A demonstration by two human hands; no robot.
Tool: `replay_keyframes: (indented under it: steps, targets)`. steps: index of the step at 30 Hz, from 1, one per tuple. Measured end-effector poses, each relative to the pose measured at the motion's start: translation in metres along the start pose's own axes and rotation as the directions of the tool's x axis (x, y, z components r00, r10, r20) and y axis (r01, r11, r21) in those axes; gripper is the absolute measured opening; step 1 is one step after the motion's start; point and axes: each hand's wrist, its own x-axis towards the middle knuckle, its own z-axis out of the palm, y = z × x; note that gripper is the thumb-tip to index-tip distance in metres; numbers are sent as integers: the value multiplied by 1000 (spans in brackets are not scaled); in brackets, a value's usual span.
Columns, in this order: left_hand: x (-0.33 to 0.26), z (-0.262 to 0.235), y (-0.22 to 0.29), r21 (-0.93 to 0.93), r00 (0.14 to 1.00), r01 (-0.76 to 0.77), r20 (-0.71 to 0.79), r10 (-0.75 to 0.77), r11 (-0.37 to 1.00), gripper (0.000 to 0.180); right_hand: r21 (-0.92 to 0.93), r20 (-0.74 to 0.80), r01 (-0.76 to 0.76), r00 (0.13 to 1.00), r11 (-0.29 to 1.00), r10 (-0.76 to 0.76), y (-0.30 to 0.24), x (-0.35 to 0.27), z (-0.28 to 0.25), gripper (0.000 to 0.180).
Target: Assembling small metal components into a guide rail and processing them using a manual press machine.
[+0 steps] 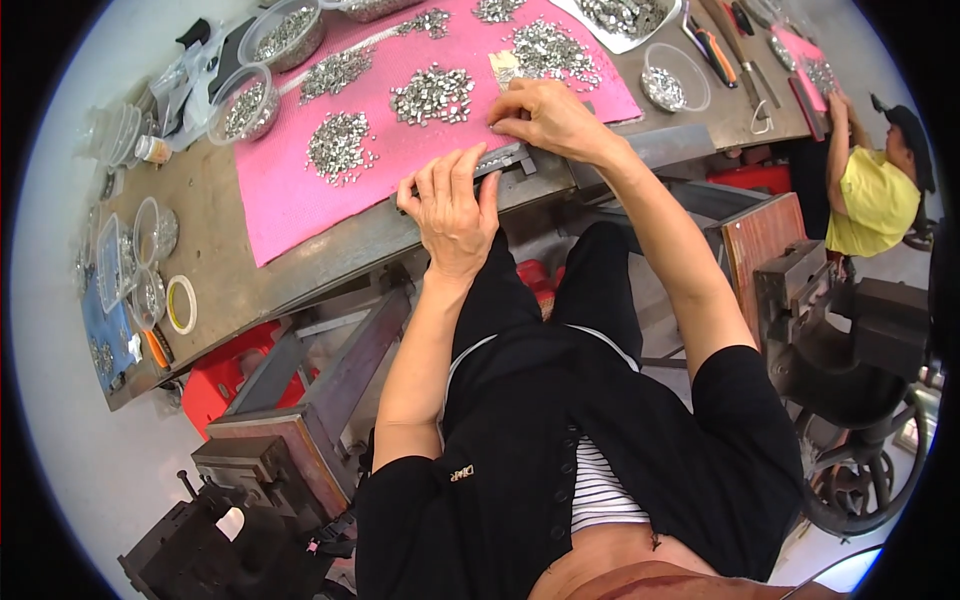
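A narrow dark metal bar [508, 160] with a channel along it lies at the near edge of the workbench, on the border of a pink mat [290, 200]. My left hand [450, 210] grips its left end, with the fingers curled over the far side and the thumb on the near side. Just beyond the bar's right half, my right hand [552, 118] has thumb and fingertips pinched together low over the mat. Whatever lies between those fingertips is hidden. Piles of small shiny metal pieces [432, 95] are spread on the mat beyond both hands.
Clear plastic tubs [244, 103] of metal pieces stand at the back left. A round tub [676, 78] and orange-handled pliers [712, 50] are at the right. A tape roll [182, 304] lies far left. Another person in a yellow shirt [872, 200] works at the far right.
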Motion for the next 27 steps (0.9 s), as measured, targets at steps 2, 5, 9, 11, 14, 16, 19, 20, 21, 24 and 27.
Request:
replay_keyframes:
  steps: [2,5,9,11,14,16,19,20,21,24,27]
  targets:
    - [0,1,1,-11,1000,2,-6,-2,1000,49,-64,-8,-2,1000,998,1,0,1,2,19]
    - [0,2,2,-40,1000,11,-9,-12,999,50,-14,-63,20,998,1000,-21,-6,-6,-1,16]
    - [-1,0,0,-36,1000,12,-7,-12,999,52,189,-81,-64,993,980,80,-28,-28,-4,10]
    - [0,0,0,-11,1000,11,-15,-11,1000,52,194,-122,-46,990,980,71,-30,-34,2,11]
    - [1,1,0,-12,1000,0,-22,-1,1000,52,208,-171,-42,982,977,79,-32,-40,8,12]
    - [1,1,0,-17,1000,1,-17,-1,1000,53,179,-214,19,977,984,20,-31,-42,10,10]
    - [1,0,0,-25,1000,1,-13,-2,1000,53,138,-213,-2,977,990,32,-33,-44,13,7]
    - [0,0,0,-26,1000,2,-14,-2,1000,54,138,-213,-3,977,990,32,-34,-44,13,7]
    - [0,0,0,-25,1000,1,-15,-1,1000,54,100,-223,4,975,995,19,-35,-44,14,8]
    - [0,-1,1,-39,1000,4,-9,-4,999,54,24,-248,22,969,999,-15,-38,-45,15,10]
    - [-1,-2,3,-56,1000,12,10,-12,998,55,-9,-254,32,967,999,-33,-37,-45,15,11]
